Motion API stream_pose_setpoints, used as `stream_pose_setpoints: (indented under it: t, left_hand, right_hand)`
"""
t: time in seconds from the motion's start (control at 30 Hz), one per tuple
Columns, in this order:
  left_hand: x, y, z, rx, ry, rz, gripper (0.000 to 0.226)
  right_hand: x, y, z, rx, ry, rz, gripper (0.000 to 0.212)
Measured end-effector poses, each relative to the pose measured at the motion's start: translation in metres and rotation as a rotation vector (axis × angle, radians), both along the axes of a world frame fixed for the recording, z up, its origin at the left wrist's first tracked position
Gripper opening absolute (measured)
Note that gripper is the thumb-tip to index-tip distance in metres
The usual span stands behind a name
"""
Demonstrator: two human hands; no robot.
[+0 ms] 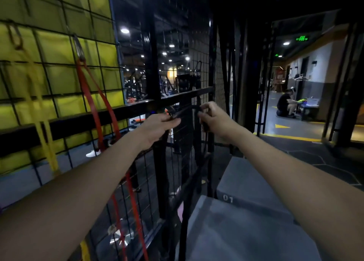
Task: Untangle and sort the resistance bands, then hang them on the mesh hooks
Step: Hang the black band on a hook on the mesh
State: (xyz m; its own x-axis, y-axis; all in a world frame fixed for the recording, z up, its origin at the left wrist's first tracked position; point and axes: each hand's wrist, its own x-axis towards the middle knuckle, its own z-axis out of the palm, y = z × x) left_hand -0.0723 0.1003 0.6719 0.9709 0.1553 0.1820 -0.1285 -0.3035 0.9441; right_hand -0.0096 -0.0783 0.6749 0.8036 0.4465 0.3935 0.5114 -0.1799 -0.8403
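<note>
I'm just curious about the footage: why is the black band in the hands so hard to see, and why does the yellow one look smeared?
Head view: dim gym lighting merges the black rubber resistance band, pinched by the left hand and right hand, with the black wire mesh; motion blur smears the yellow band and red band; ceiling lamps glare; the wide lens bends edges.

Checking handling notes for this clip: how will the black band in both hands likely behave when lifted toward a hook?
Probably floppy: the black band arches between the left hand and right hand, and its loose end droops below. Likely light, since fingers alone pinch it. It may snag on the mesh, which sits close behind.
</note>
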Motion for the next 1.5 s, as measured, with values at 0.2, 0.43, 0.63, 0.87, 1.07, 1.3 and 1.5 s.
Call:
stream_pose_setpoints:
  t: [0.2, 0.43, 0.63, 0.87, 1.07, 1.3, 1.5]
  left_hand:
    - [0.005, 0.032, 0.028, 0.031, -0.149, 0.094, 0.017]
    - [0.005, 0.065, 0.069, 0.112, -0.278, 0.243, 0.012]
    - [0.021, 0.077, 0.097, 0.254, -0.326, 0.315, 0.009]
    - [0.030, 0.087, 0.123, 0.317, -0.370, 0.446, 0.018]
    - [0.032, 0.105, 0.133, 0.544, -0.315, 0.620, 0.021]
    - [0.048, 0.115, 0.154, 0.752, -0.389, 0.789, 0.011]
    - [0.055, 0.125, 0.158, 0.804, -0.375, 0.824, 0.007]
  right_hand:
    - [0.012, 0.049, 0.032, 0.048, -0.119, 0.006, 0.009]
    - [0.036, 0.095, 0.057, 0.162, -0.131, 0.136, 0.016]
    - [0.053, 0.122, 0.078, 0.101, -0.138, 0.371, 0.025]
    - [0.081, 0.144, 0.108, 0.117, -0.193, 0.447, 0.026]
    - [0.105, 0.175, 0.121, 0.159, -0.183, 0.569, 0.018]
    - [0.122, 0.208, 0.138, 0.236, -0.053, 0.683, 0.022]
    - [0.137, 0.253, 0.168, 0.245, -0.132, 0.451, 0.026]
